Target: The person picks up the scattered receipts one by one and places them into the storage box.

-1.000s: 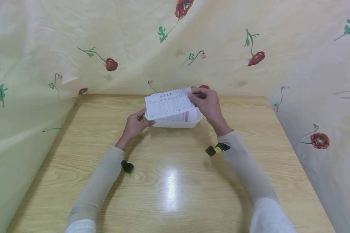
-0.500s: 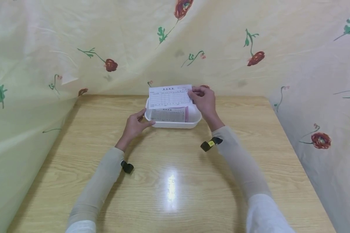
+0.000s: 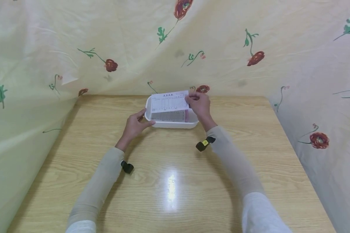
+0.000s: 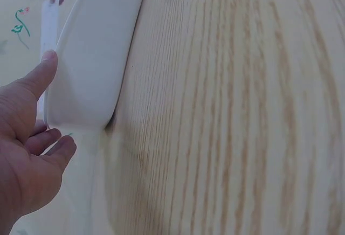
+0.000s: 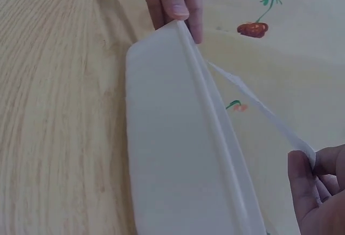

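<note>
A white plastic container (image 3: 175, 125) with a raised rim stands near the table's far edge. My left hand (image 3: 135, 124) holds its left end, with the thumb (image 4: 49, 56) on the front rim and the fingers round the end. Between right thumb and fingers, my right hand (image 3: 200, 105) pinches the right edge of a printed form slip (image 3: 168, 101). This paper is tilted above the container and covers part of it. Below it lies another printed sheet (image 3: 169, 116) with a pinkish strip (image 3: 186, 116) at its right. The right wrist view shows the pinched slip edge-on, above the rim.
The wood-grain table (image 3: 169, 155) extends in front of the container and to both sides. A pale cloth (image 3: 134, 38) with a flower print hangs behind it and along the sides. Each forearm carries a small black wrist camera (image 3: 127, 167).
My right hand has moved left and slightly down with the slip, which levelled off and then tilted again over the container. The left hand has stayed on the container's end.
</note>
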`<move>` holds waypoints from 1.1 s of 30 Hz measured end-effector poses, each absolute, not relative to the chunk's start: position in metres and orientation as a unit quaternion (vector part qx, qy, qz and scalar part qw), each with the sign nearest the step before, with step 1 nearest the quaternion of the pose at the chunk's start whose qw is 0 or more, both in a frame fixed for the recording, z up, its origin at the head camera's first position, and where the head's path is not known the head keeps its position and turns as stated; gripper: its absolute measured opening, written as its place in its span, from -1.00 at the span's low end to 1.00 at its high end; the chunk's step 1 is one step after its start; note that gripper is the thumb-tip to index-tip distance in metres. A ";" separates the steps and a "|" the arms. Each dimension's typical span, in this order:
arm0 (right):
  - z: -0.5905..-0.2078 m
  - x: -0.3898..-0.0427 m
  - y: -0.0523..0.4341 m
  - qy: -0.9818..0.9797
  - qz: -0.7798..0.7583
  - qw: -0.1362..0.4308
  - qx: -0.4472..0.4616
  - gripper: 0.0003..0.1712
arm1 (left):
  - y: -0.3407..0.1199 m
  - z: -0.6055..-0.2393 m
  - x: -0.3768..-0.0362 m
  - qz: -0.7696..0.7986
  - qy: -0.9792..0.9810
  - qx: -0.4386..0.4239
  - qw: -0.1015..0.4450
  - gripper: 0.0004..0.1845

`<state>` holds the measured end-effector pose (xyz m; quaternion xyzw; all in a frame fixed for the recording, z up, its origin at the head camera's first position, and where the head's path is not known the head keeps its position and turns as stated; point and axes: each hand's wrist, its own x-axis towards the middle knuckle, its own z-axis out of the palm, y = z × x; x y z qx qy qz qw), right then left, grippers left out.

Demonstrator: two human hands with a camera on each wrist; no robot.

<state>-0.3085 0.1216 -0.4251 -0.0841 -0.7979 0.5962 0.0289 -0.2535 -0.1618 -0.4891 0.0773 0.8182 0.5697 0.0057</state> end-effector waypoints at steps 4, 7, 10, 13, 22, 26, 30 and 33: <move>-0.434 -0.311 0.120 -0.811 0.579 0.020 -0.081 -0.74 | -0.162 -0.488 -0.253 0.571 0.817 0.079 0.009 -0.11; -0.439 -0.312 0.118 -0.821 0.566 0.018 -0.074 -0.73 | -0.162 -0.488 -0.253 0.570 0.818 0.077 0.013 -0.11; -0.443 -0.313 0.117 -0.833 0.549 0.022 -0.065 -0.74 | -0.162 -0.488 -0.253 0.570 0.818 0.076 0.014 -0.10; -0.446 -0.313 0.114 -0.842 0.537 0.020 -0.058 -0.76 | -0.162 -0.488 -0.253 0.569 0.819 0.075 0.014 -0.10; -0.453 -0.316 0.112 -0.861 0.506 -0.007 -0.049 -0.76 | -0.161 -0.489 -0.254 0.571 0.817 0.078 0.007 -0.13; -0.453 -0.317 0.111 -0.866 0.497 -0.024 -0.048 -0.78 | -0.161 -0.489 -0.254 0.569 0.819 0.077 0.008 -0.13; -0.454 -0.317 0.112 -0.862 0.504 -0.030 -0.042 -0.76 | -0.162 -0.489 -0.254 0.567 0.820 0.077 0.008 -0.13; -0.453 -0.316 0.113 -0.853 0.520 -0.035 -0.040 -0.75 | -0.162 -0.489 -0.254 0.568 0.819 0.078 0.009 -0.13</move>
